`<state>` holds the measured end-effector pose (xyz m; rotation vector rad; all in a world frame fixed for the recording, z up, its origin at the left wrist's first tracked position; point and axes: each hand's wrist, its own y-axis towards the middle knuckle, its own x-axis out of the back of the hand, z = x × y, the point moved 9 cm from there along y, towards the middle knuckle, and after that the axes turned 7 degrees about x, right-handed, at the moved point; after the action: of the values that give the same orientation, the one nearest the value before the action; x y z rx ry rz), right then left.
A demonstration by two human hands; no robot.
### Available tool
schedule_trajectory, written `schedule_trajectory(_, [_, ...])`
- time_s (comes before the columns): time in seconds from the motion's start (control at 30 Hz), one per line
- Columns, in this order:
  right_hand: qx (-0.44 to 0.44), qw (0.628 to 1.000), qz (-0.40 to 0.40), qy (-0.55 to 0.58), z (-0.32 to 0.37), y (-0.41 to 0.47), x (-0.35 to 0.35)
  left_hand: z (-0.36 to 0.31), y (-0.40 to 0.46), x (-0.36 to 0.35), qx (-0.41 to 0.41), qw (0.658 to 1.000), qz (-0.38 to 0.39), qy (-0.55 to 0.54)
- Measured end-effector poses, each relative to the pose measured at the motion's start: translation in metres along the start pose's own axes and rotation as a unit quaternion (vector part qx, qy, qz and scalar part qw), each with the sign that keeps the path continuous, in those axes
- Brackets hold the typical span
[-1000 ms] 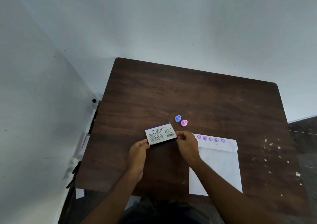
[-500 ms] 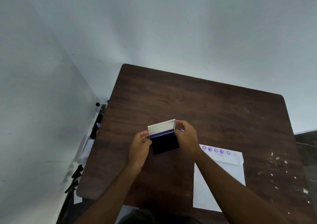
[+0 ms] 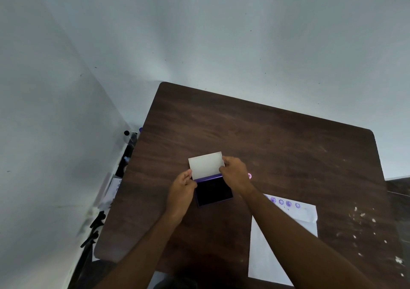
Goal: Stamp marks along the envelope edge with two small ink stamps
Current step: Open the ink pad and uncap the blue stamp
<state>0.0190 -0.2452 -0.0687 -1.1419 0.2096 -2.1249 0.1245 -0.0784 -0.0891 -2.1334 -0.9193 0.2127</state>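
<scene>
Ink pad (image 3: 214,191) sits on the tabletop (image 3: 266,138) centre-front, lid (image 3: 206,164) swung up to near upright, white inside facing the camera, dark pad surface exposed below. Left hand (image 3: 180,191) grips the pad's left side, fingers curled at the base edge. Right hand (image 3: 236,174) pinches the lid's right edge, thumb in front, fingers behind.

Envelope (image 3: 286,233) lies flat just right of the pad, partly under the right forearm, with a row of purple stamp marks (image 3: 285,202) along its far edge; at least 4 show, possibly more hidden by the arm. Pink stamp (image 3: 250,176) peeks out just beyond the right hand; blue stamp not visible, likely hidden behind the hands or lid.

Handling, judged: pad case looks light, stiff, hinged, so hold the base down while the lid moves or it will slide on the smooth wood. Pad surface is wet ink, keep fingers on the rims. Stamps are small, light, easy to tip; pinch by the knob top. Envelope is thin paper, shifts easily, wants a steadying hand.

Versus 0.5 s ago: lid is opened further, more of its white inside shows. Both hands keep the same grips. Camera has tilted, envelope and marks sit lower right. 1.0 s ago the lid was nearly closed, label showing, both stamps in plain view.
</scene>
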Motion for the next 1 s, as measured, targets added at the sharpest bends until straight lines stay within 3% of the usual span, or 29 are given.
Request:
schedule_trajectory(0.1, [0.022, 0.998, -0.05, -0.034, 0.006, -0.004, 0.025, -0.004, -0.004, 0.0, -0.035, 0.999, -0.019, 0.034])
schedule_trajectory(0.23, [0.076, 0.973, -0.146, -0.159, 0.009, -0.008, 0.066, -0.025, -0.017, -0.008, -0.169, 0.973, -0.04, 0.153])
schedule_trajectory(0.37, [0.053, 0.964, -0.064, -0.251, -0.014, 0.001, 0.056, -0.028, -0.022, -0.027, -0.204, 0.962, -0.011, 0.179])
schedule_trajectory(0.53, [0.088, 0.96, -0.073, -0.257, -0.014, 0.003, 0.048, -0.022, -0.023, -0.036, -0.162, 0.98, 0.005, 0.119])
schedule_trajectory(0.77, [0.123, 0.971, -0.102, -0.176, -0.023, 0.004, 0.045, -0.024, -0.027, -0.042, -0.174, 0.978, 0.006, 0.117])
schedule_trajectory(0.9, [0.038, 0.989, -0.139, 0.027, -0.041, -0.003, 0.058, -0.037, -0.034, -0.052, -0.192, 0.973, 0.008, 0.126])
schedule_trajectory(1.0, [-0.012, 0.968, -0.127, 0.214, -0.052, -0.021, 0.06, -0.044, -0.035, -0.062, -0.178, 0.977, 0.02, 0.117])
